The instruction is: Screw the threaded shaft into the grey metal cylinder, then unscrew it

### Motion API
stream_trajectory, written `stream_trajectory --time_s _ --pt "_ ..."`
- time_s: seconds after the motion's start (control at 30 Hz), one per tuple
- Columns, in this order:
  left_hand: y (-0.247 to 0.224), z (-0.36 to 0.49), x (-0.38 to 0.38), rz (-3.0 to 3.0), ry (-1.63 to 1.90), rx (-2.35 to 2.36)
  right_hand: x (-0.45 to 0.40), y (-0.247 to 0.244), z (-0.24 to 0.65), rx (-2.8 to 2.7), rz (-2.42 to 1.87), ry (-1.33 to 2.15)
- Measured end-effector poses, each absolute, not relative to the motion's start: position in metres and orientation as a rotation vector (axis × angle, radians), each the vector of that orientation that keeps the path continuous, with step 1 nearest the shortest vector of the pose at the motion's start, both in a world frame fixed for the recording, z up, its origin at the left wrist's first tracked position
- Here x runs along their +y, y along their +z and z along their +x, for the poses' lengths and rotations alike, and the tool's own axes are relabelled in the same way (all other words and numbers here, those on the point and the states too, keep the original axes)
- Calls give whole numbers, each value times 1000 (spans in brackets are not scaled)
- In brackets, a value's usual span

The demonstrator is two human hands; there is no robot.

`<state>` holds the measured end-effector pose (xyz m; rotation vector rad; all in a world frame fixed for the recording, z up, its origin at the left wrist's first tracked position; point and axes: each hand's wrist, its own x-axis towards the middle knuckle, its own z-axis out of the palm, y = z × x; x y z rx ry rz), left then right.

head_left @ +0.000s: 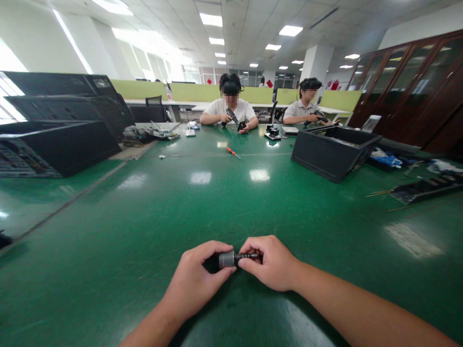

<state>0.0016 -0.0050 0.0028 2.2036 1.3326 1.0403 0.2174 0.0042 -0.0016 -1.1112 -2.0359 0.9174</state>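
A small grey metal cylinder with a dark ridged shaft, which looks like a small motor point(227, 259), lies sideways between my two hands just above the green tabletop. My left hand point(195, 274) grips the cylinder between thumb and fingers. On the right, the thumb and fingers of my right hand point(273, 262) are closed around the ridged shaft point(244, 256), whose dark tip shows past the fingertips. The lower side of the cylinder and part of the shaft are hidden.
An orange-handled screwdriver point(231, 152) lies farther up the green table point(173, 212). A black case point(325, 154) stands at the right, larger black cases point(72, 149) at the left. Two people point(229, 108) sit across, each holding a dark tool. Loose circuit parts point(144, 135) lie left.
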Motion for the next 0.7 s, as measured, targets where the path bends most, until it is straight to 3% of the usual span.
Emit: stream_trajectory --time_s 0.7 --pt "3 -1 -8 2176 1065 1342 3 1 216 -2028 -1123 976"
